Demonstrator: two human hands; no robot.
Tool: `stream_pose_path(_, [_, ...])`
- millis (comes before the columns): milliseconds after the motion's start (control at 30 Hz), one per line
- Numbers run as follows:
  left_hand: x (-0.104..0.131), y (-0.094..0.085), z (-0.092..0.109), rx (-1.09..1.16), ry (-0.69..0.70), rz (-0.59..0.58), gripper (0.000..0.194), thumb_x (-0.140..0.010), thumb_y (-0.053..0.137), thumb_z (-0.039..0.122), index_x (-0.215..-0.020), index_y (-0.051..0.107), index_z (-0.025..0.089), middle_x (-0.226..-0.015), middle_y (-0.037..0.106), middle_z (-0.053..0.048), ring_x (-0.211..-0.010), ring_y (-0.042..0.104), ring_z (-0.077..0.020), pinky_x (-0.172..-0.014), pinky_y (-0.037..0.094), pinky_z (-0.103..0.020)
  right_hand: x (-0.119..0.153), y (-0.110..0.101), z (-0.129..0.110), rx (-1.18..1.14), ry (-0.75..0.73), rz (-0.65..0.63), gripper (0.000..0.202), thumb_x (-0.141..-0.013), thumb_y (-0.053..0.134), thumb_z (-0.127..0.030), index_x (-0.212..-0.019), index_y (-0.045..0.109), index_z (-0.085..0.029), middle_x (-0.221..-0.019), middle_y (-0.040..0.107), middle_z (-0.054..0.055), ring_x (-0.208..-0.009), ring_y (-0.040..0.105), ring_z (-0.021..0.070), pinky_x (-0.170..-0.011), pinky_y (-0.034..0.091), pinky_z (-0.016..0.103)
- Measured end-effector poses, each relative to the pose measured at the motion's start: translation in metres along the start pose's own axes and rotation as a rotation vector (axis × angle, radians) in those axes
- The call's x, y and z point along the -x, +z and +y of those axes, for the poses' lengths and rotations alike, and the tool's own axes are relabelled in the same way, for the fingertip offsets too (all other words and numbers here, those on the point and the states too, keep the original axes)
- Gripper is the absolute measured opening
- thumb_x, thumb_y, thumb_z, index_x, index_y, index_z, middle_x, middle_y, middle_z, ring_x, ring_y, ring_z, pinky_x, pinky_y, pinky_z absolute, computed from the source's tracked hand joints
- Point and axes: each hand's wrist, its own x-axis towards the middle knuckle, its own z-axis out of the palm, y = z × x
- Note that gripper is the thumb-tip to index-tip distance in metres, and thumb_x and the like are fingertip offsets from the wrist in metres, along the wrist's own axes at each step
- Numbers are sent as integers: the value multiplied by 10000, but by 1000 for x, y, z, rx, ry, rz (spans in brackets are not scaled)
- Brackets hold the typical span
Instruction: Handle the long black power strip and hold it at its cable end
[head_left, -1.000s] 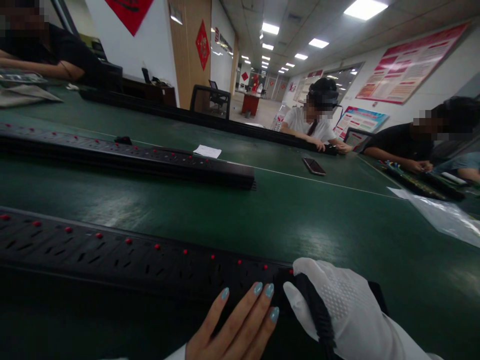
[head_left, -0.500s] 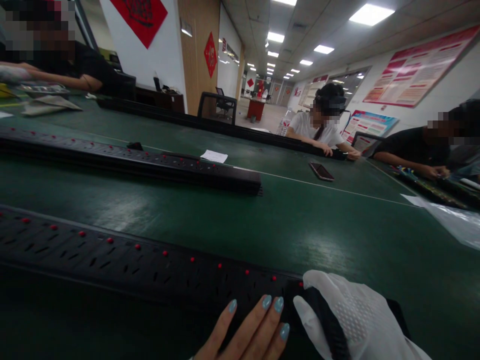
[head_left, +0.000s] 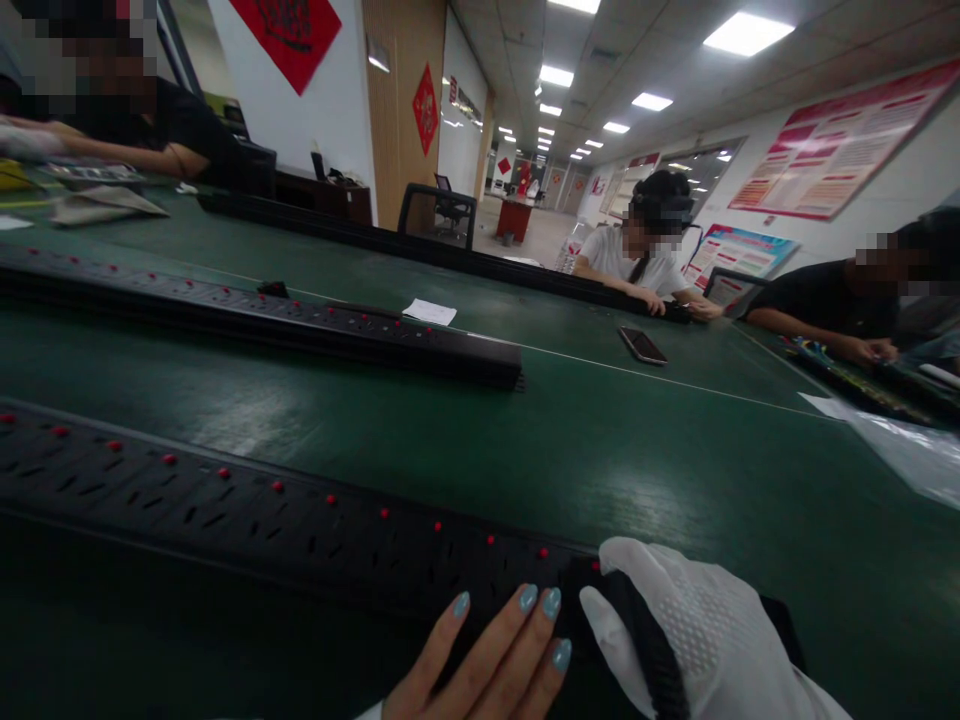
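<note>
A long black bar [head_left: 247,500] with angled slots and a row of small red knobs lies across the near part of the table. My left hand [head_left: 487,655], bare with pale blue nails, rests on its near right part, fingers stretched out and holding nothing. Just to the right, my right hand [head_left: 697,620] in a white dotted glove is closed round a black ribbed tool [head_left: 646,640]. The glove hides most of this tool, so its exact kind cannot be told. Its front end is over the bar, close to the last visible red knob [head_left: 596,566].
A second black bar [head_left: 360,335] with red knobs lies farther back, beside a white paper [head_left: 430,313]. A phone [head_left: 642,345] and a clear plastic sheet [head_left: 911,455] are to the right. Several people sit round the green table [head_left: 480,430]; one handles a third long bar [head_left: 420,250].
The view has shifted slightly, so the near bar and both hands appear a little farther left. My hands keep their places on the bar and round the tool.
</note>
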Motion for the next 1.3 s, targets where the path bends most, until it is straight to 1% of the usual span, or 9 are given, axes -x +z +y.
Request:
stream_pose_path(167, [-3, -2, 0, 40, -28, 29, 250, -956, 464, 251, -1151, 619, 225, -1381, 477, -19, -1373, 270, -209, -1144, 114, -443, 5, 3, 1, -12, 11, -21, 258, -876, 448, -392, -715, 544, -214, -576, 556, -26, -418, 483, 77, -418, 300, 212])
stream_pose_path(333, [-3, -3, 2, 71, -47, 25, 264, -959, 451, 239, -1165, 617, 224, -1384, 474, -19, -1371, 272, -192, -1146, 102, -430, 7, 4, 1, -35, 22, -27, 239, -870, 474, -384, -710, 523, -212, -572, 532, -40, -426, 467, 63, -439, 275, 211])
stream_pose_path(500, [-2, -8, 1, 106, -27, -52, 360, -929, 493, 376, -1230, 572, 194, -1390, 465, -53, -1392, 208, -223, -1140, 58, -450, 9, 4, 1, -38, 52, -72, 247, -875, 455, -391, -731, 529, -205, -578, 535, -33, -462, 466, 73, -467, 266, 222])
stream_pose_path(667, [-2, -12, -1, 104, -17, -136, 417, -894, 541, 339, -1288, 518, 207, -1416, 432, -42, -1408, 143, -227, -1138, 21, -457, 14, 8, 3, -39, 86, -122, 219, -860, 476, -395, -756, 535, -212, -609, 537, -33, -503, 472, 86, -494, 250, 239])
stream_pose_path(767, [-1, -12, -1, 94, -4, -132, 447, -896, 523, 403, -1298, 509, 207, -1429, 414, -48, -1405, 150, -236, -1137, 31, -463, 15, 8, 2, -35, 80, -139, 209, -854, 491, -392, -753, 534, -214, -619, 534, -35, -507, 466, 84, -497, 242, 240])
stream_pose_path(833, [-1, -11, -1, 93, 2, -115, 458, -899, 510, 435, -1292, 517, 200, -1423, 420, -56, -1401, 165, -241, -1136, 39, -467, 13, 7, 2, -31, 70, -116, 212, -849, 496, -388, -738, 528, -211, -601, 522, -38, -488, 453, 80, -487, 232, 240])
stream_pose_path(967, [-1, -11, -2, 91, -2, -120, 436, -894, 533, 382, -1293, 515, 205, -1425, 419, -50, -1403, 161, -233, -1138, 34, -458, 12, 6, 1, -36, 54, -75, 207, -851, 489, -380, -745, 532, -208, -587, 517, -41, -473, 443, 77, -486, 239, 236])
stream_pose_path(1167, [-1, -11, -1, 131, -16, -110, 405, -894, 540, 338, -1270, 535, 186, -1395, 458, -57, -1401, 168, -233, -1135, 32, -460, 19, 13, 3, -50, 104, -183, 194, -847, 507, -400, -793, 542, -217, -652, 534, -31, -540, 470, 91, -514, 251, 240])
stream_pose_path(1300, [-2, -11, -1, 130, -12, -107, 405, -893, 548, 337, -1270, 536, 190, -1388, 468, -49, -1403, 161, -229, -1137, 31, -451, 18, 12, 3, -54, 93, -144, 192, -840, 516, -397, -767, 532, -220, -633, 525, -39, -518, 463, 86, -503, 247, 240])
